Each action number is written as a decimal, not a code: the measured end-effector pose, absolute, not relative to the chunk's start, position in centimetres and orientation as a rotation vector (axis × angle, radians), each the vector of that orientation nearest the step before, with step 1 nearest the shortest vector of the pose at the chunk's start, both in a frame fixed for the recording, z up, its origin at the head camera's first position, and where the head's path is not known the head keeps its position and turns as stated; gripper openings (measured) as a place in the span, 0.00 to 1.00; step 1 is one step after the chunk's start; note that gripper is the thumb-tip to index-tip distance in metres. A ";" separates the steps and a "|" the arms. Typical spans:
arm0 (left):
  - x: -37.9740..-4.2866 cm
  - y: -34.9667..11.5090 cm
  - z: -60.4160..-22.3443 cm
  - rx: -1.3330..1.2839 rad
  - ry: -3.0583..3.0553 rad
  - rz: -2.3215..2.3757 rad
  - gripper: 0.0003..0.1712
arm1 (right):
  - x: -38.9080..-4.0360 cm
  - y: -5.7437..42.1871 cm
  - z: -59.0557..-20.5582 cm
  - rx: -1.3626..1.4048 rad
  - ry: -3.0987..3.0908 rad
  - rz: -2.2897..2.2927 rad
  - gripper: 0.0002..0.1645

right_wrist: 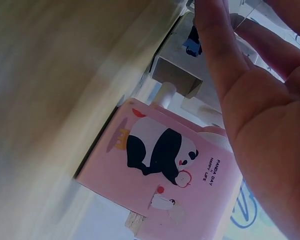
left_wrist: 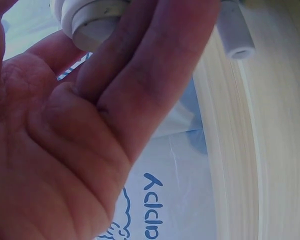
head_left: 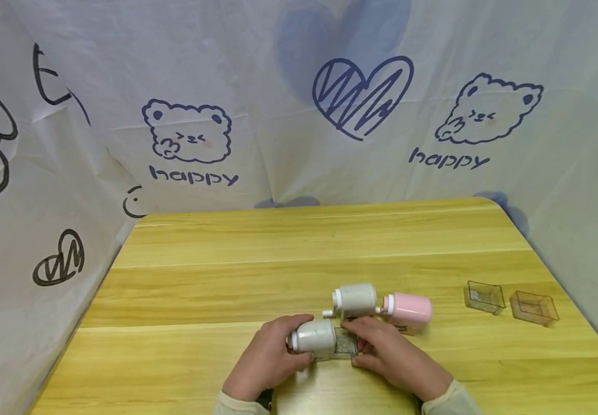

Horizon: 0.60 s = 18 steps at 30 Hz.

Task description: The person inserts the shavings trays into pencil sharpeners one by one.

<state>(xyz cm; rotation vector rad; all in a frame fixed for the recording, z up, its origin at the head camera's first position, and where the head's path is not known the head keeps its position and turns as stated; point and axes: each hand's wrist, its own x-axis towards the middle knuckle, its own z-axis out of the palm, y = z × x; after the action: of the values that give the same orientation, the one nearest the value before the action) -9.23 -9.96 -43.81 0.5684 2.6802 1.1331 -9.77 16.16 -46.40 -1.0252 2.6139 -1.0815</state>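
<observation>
My left hand (head_left: 265,355) grips a light grey crank pencil sharpener (head_left: 315,335) near the table's front, thumb on the near side and fingers at the far side. To its right, my right hand (head_left: 389,354) pinches a clear shavings drawer (head_left: 346,344) that lies against the sharpener's side; how far in it sits I cannot tell. Just behind stands a second light grey sharpener (head_left: 359,297). A pink sharpener (head_left: 412,308) with a panda picture is beside it, seen large in the right wrist view. In the left wrist view, fingers hide most of the held sharpener.
Two loose drawers, one clear grey (head_left: 484,297) and one brownish clear (head_left: 534,308), lie toward the right edge of the wooden table (head_left: 216,248). White sheeting (head_left: 273,138) with blue drawings hangs behind and at both sides.
</observation>
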 end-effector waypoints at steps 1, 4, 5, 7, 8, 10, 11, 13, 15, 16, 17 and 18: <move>-9.2 -10.0 -43.8 0.571 2.681 1.130 0.33 | -9.8 16.2 -46.4 -1.016 2.614 -1.077 0.34; -9.2 -10.0 -43.8 0.574 2.684 1.122 0.34 | -9.7 16.1 -46.4 -0.994 2.619 -1.061 0.34; -9.3 -10.0 -43.7 0.572 2.683 1.122 0.34 | -9.7 16.1 -46.4 -0.987 2.620 -1.060 0.34; -9.3 -10.0 -43.7 0.566 2.677 1.121 0.34 | -9.7 16.1 -46.4 -0.974 2.622 -1.056 0.35; -9.3 -10.0 -43.7 0.563 2.674 1.124 0.33 | -9.7 16.0 -46.4 -0.973 2.623 -1.056 0.35; -9.3 -10.0 -43.7 0.560 2.668 1.131 0.33 | -9.8 16.0 -46.4 -0.972 2.619 -1.062 0.35; -9.3 -10.0 -43.7 0.558 2.663 1.136 0.33 | -9.8 16.0 -46.4 -0.971 2.616 -1.064 0.35; -9.3 -10.0 -43.7 0.556 2.655 1.141 0.33 | -9.8 15.9 -46.5 -0.971 2.614 -1.063 0.35; -9.3 -10.0 -43.7 0.552 2.643 1.149 0.34 | -9.8 15.9 -46.5 -0.976 2.610 -1.064 0.35; -9.3 -10.0 -43.7 0.549 2.640 1.151 0.34 | -9.8 15.9 -46.5 -0.979 2.609 -1.062 0.35; -9.3 -10.0 -43.7 0.548 2.636 1.153 0.34 | -9.8 15.8 -46.5 -0.980 2.608 -1.060 0.35; -9.3 -10.0 -43.7 0.546 2.634 1.153 0.34 | -9.8 15.8 -46.5 -0.982 2.607 -1.057 0.34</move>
<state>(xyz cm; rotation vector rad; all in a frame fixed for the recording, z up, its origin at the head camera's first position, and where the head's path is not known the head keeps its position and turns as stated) -9.28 -10.02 -43.68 0.5464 2.6343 1.1530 -9.85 15.82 -46.51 -0.9825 2.6072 -1.0574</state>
